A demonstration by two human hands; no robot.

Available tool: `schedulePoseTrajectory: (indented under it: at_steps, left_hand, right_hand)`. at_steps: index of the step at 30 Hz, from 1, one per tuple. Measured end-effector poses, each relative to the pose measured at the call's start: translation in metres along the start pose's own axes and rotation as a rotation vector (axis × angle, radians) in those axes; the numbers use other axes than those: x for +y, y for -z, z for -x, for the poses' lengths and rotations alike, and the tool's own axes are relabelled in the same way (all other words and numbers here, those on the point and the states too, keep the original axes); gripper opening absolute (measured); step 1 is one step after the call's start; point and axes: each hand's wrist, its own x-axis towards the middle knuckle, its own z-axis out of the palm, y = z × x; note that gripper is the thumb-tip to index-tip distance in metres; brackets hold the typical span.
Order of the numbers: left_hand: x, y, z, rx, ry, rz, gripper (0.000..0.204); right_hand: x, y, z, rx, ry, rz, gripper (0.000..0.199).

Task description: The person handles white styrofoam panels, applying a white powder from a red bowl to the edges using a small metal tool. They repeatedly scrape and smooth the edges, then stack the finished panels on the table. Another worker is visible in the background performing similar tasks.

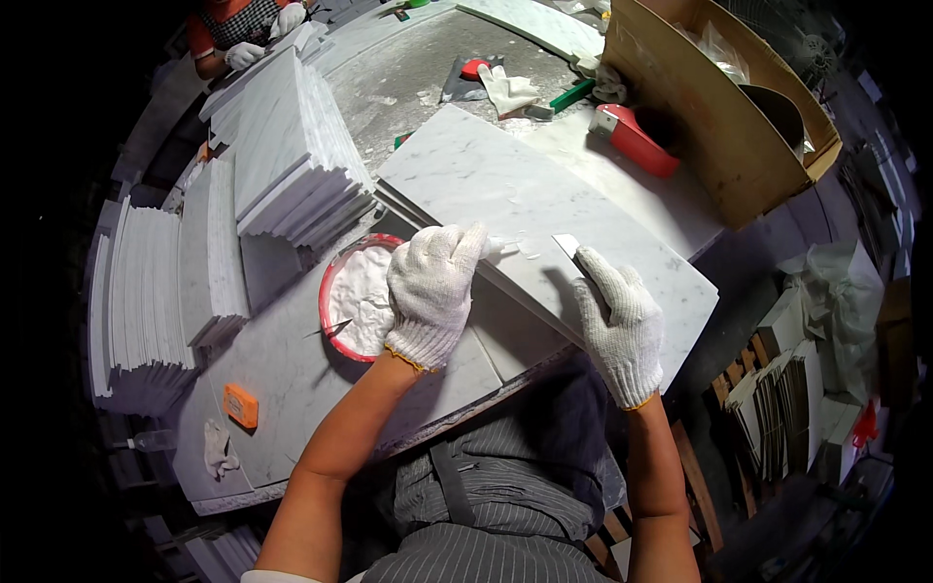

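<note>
Both my hands wear white knit gloves. My left hand (433, 291) is closed at the near left edge of a grey-veined white marble slab (544, 194); what its fingers hold, if anything, is hard to make out. Beside its fingertips, white paste (503, 247) is smeared on the slab. Over the slab, my right hand (619, 316) grips a flat scraper (566, 247), its pale blade pointing up and left. A red-rimmed tub (327, 309) of white paste stands left of my left hand, partly hidden by it. A thin dark tool (339, 327) lies across the tub's rim.
Stacked marble slabs (292, 146) stand at the left. An orange block (240, 405) and a crumpled glove (220, 449) lie at the near left. Beyond the slab are a white glove (507, 92), a red tape dispenser (637, 141) and a cardboard box (714, 126). Another person's gloved hand (243, 55) shows far left.
</note>
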Motion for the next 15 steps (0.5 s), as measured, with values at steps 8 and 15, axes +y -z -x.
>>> schedulePoseTrajectory:
  at_steps: [8, 15]
  left_hand:
    - [0.0004, 0.0015, -0.002, -0.045, -0.021, 0.025, 0.032]
    - [0.0019, 0.0029, -0.0018, -0.055, -0.02, 0.031, 0.038]
  right_hand:
    - [-0.0019, 0.0021, -0.0004, -0.019, -0.022, 0.005, 0.033]
    - [0.0003, 0.0014, -0.0004, -0.012, -0.004, 0.014, 0.033]
